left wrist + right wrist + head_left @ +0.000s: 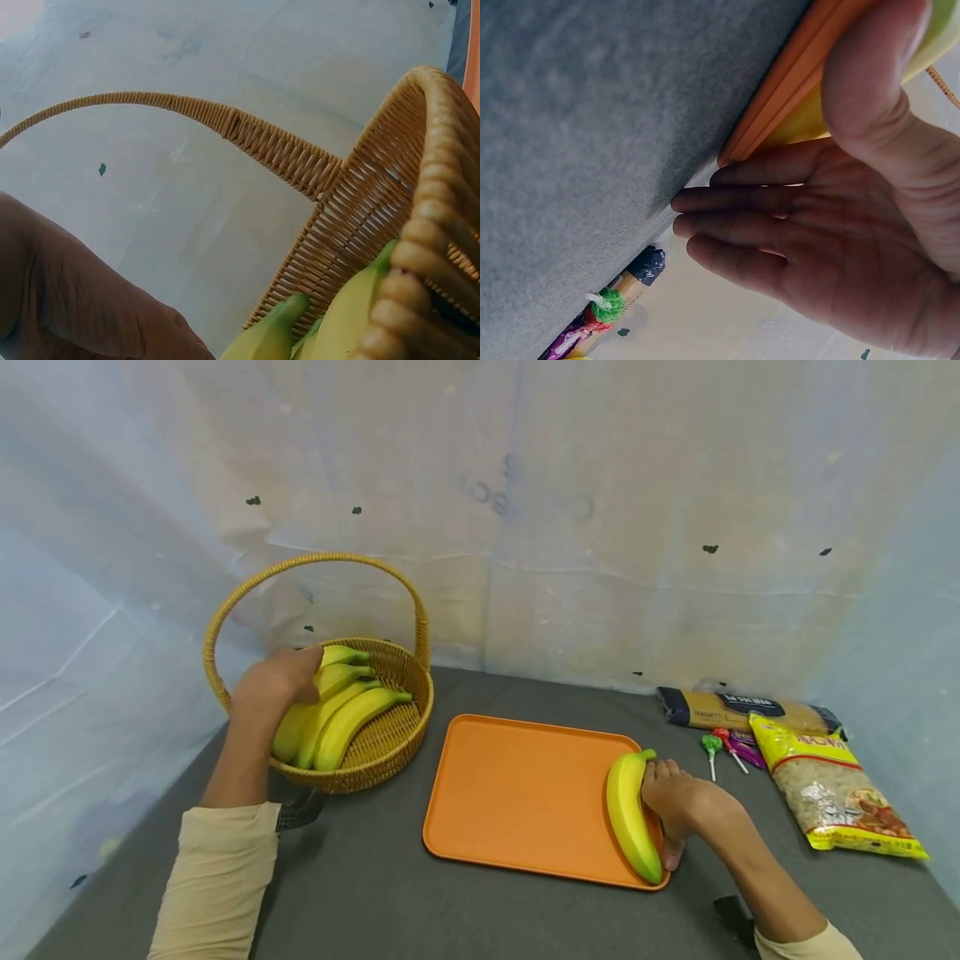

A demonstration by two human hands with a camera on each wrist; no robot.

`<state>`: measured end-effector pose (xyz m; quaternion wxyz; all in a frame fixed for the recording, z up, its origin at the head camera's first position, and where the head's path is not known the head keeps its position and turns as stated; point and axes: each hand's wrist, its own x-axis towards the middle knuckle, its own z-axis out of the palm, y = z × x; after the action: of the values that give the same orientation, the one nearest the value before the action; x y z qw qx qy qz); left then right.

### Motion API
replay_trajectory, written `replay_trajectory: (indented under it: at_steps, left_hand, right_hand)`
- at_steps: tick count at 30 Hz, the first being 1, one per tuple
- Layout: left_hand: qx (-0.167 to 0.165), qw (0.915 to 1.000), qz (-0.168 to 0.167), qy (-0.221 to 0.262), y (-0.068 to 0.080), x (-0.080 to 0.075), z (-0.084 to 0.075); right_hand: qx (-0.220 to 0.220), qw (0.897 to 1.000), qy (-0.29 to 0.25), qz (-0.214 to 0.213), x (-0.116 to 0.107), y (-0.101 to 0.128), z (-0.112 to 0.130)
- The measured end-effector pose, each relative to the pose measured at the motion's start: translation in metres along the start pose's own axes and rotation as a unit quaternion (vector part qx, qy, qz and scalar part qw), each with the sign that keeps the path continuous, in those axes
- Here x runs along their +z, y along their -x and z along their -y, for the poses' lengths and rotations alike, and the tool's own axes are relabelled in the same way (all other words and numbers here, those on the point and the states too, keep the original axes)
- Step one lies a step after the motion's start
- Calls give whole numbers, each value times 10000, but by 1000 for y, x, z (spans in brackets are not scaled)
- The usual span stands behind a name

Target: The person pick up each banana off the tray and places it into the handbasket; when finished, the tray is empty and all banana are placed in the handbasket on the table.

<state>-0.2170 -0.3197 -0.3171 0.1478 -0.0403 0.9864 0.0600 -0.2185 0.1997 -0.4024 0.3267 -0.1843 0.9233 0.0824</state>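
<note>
My left hand [281, 681] reaches into a round wicker basket [390, 768] and touches the yellow bananas [363, 718] lying side by side there. Most of its fingers are hidden, so their curl does not show. In the left wrist view, part of that hand [90, 300] is beside the banana tips [349, 315]. My right hand [686, 802] is at the right edge of an orange tray [517, 793], against a single banana [630, 814] lying along that edge. Its fingers [742, 199] are straight in the right wrist view, with the thumb apart from them.
The basket's tall handle [322, 558] arches over the left forearm. On the right lie a spaghetti packet [738, 710], a green lollipop [711, 745], a red lollipop [722, 735], a purple wrapper [746, 747] and a yellow food bag [836, 789]. Plastic sheeting [525, 568] hangs behind the grey table [390, 877].
</note>
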Motion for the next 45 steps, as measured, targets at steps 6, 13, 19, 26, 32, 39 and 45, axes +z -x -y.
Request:
replay_trajectory:
  at_steps: [6,13,19,26,32,39,45]
  left_hand:
    - [138,9998,-164,-41,0,0,-2]
    - [1152,9930,-263,-74,7,-7,-38]
    - [2522,9674,211,31,16,-5,-75]
    - [3639,9273,873,85,27,13,-140]
    - [4168,9037,822,-535,30,31,-210]
    - [4120,8988,101,-1497,26,84,-289]
    - [4004,9000,1125,-1306,22,122,-308]
  right_hand:
    - [45,9999,33,132,2,-8,-2]
    - [8,10000,-64,-3,3,-5,-4]
    - [-41,9999,-142,-78,-2,4,2]
    - [-11,9999,-162,-52,-1,5,5]
    - [54,9995,-303,-83,0,8,7]
    - [40,9999,76,-138,5,-4,1]
    - [-55,9986,428,-290,17,-22,-10]
